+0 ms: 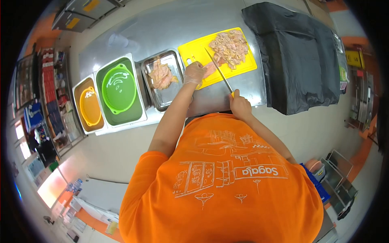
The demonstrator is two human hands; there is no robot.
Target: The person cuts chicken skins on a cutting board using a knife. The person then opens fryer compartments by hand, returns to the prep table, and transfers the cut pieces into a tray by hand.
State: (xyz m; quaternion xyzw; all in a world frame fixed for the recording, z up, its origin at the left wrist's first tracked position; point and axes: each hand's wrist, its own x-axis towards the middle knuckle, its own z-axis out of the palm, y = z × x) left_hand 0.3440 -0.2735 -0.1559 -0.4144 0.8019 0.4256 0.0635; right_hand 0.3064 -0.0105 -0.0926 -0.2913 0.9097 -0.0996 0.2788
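Observation:
My left hand (195, 73), in a clear plastic glove, presses with curled fingers on a strip of raw meat (210, 69) on the yellow cutting board (190, 51). My right hand (240, 104) is wrapped round the yellow handle of a long knife (221, 73). The blade slants over the board, between the strip and a heap of cut meat pieces (230, 46). Left of the board, a metal tray (175, 60) holds larger pieces of raw meat (161, 75).
A green basket (118, 89) and an orange basket (90, 106) sit in metal containers at the left of the steel table (154, 30). Black plastic sheeting (298, 60) covers something at the right. A clear container (118, 41) stands at the back.

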